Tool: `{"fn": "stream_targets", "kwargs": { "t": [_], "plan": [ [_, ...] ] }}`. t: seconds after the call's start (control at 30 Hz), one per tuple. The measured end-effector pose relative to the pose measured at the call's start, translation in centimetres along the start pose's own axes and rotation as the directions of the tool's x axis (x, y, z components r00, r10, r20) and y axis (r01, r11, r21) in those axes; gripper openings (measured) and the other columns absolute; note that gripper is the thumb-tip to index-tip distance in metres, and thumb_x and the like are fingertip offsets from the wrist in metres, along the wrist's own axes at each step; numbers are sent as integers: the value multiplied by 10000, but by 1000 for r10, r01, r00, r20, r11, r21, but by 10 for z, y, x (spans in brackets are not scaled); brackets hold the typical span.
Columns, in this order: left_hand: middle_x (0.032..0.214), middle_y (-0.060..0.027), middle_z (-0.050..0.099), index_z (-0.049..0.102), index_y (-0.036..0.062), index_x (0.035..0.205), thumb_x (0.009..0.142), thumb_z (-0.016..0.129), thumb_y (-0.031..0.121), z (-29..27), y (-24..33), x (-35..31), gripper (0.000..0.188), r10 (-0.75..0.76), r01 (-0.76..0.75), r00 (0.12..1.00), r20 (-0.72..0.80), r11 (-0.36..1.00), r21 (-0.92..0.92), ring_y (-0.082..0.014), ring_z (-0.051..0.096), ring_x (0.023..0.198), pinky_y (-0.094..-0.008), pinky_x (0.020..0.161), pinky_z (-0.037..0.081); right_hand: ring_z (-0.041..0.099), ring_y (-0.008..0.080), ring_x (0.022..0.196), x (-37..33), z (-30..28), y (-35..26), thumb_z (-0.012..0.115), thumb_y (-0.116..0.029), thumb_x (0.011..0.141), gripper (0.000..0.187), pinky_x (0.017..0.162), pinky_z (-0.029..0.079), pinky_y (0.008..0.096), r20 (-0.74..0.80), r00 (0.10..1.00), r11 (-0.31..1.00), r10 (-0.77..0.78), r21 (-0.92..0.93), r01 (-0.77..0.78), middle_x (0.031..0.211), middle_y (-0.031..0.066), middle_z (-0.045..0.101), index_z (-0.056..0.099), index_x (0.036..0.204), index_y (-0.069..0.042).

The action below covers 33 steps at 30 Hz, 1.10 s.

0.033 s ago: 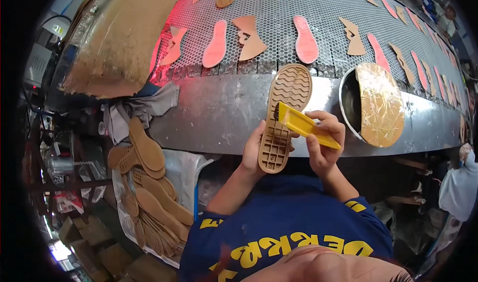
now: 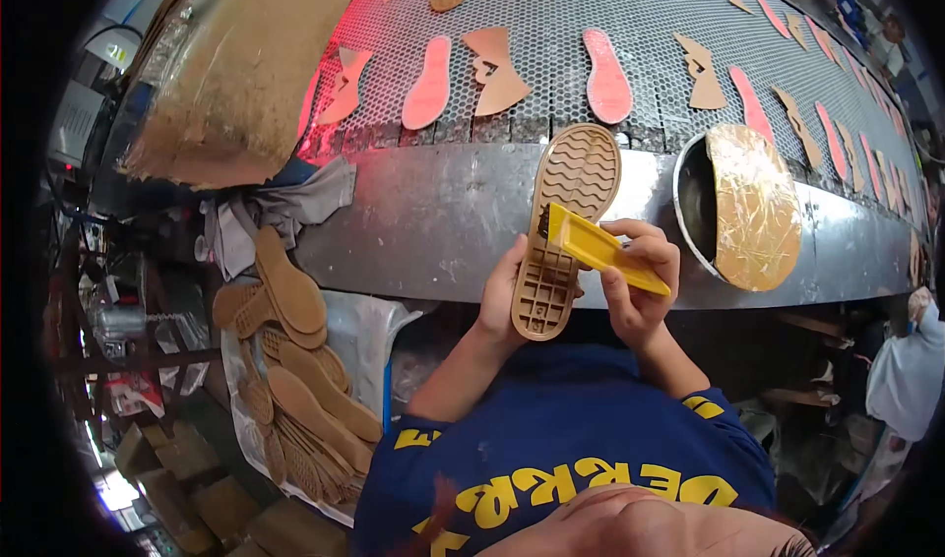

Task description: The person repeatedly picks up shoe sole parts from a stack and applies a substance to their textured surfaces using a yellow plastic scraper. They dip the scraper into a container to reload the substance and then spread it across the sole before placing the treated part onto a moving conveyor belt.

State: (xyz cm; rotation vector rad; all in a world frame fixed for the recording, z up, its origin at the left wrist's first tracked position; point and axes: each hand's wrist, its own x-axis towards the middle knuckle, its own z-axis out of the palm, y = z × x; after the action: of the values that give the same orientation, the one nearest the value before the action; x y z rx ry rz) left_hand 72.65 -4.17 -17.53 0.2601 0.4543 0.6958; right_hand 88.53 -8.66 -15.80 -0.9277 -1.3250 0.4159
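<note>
My left hand (image 2: 501, 291) is closed round the edge of a tan shoe sole (image 2: 581, 175), held upright with its tread showing: wavy ridges at the toe end, an open grid toward the heel. In my right hand (image 2: 642, 279) is a yellow-handled brush (image 2: 598, 246), pinched between thumb and fingers. Its dark bristles lie against the left edge of the sole, about midway along. Right of the hands, a round metal pot (image 2: 696, 203) stands on the ledge, partly covered by a tan lid (image 2: 756, 213) wrapped in clear film.
Pink insoles (image 2: 608, 80) and tan cut-out pieces (image 2: 495, 75) lie on a mesh conveyor (image 2: 551, 26) beyond the metal ledge (image 2: 413, 222). More soles (image 2: 295, 301) are heaped at my left, below a grey cloth (image 2: 315, 198). A cardboard sheet (image 2: 236, 75) covers the far left; another person's sleeve (image 2: 906, 380) shows at right.
</note>
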Motion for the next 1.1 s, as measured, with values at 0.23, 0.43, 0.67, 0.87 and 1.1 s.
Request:
{"fn": "stream_targets", "kwargs": {
  "t": [0.23, 0.43, 0.67, 0.87, 1.1],
  "plan": [
    [1070, -166, 639, 469, 32, 1309, 1033, 223, 462, -4, 3, -2, 567, -21, 20, 995, 101, 1000, 7, -242, 662, 835, -329, 720, 565, 612, 235, 952, 1, -2, -2, 695, -13, 830, 269, 835, 486, 313, 23, 998, 983, -65, -171, 68, 1109, 219, 609, 498, 1014, -7],
    [1091, -193, 631, 442, 20, 1340, 1041, 193, 437, 8, 3, -7, 571, 33, -56, 983, 180, 990, 126, -218, 661, 848, -311, 740, 565, 612, 218, 945, 11, -9, 5, 691, -16, 835, 263, 843, 489, 313, -28, 998, 990, -58, -126, 55, 1116, 209, 610, 503, 1019, -6],
    [1104, -211, 628, 436, 14, 1345, 1039, 200, 449, 4, 2, -10, 581, -33, 8, 984, 175, 990, 142, -218, 662, 850, -307, 740, 566, 628, 242, 962, 15, -14, 10, 702, -24, 827, 271, 829, 498, 318, 21, 995, 986, -99, -136, 101, 1107, 209, 621, 507, 1014, -9],
    [1119, -192, 628, 443, 38, 1347, 1029, 183, 504, 2, 5, -8, 621, -24, 20, 991, 129, 999, 35, -219, 660, 860, -325, 743, 566, 631, 272, 946, 7, -12, 1, 731, -19, 790, 302, 823, 501, 330, 118, 990, 991, -78, -100, 90, 1095, 220, 622, 520, 1005, -6],
    [1134, -168, 619, 452, 56, 1358, 988, 120, 621, 10, 6, 4, 752, 123, -130, 988, 98, 989, 70, -245, 624, 1035, -391, 872, 537, 650, 321, 951, -12, -3, -10, 771, -66, 769, 365, 795, 538, 351, 225, 970, 992, -92, -60, 108, 1095, 242, 617, 497, 1007, -32]
  ]
}}
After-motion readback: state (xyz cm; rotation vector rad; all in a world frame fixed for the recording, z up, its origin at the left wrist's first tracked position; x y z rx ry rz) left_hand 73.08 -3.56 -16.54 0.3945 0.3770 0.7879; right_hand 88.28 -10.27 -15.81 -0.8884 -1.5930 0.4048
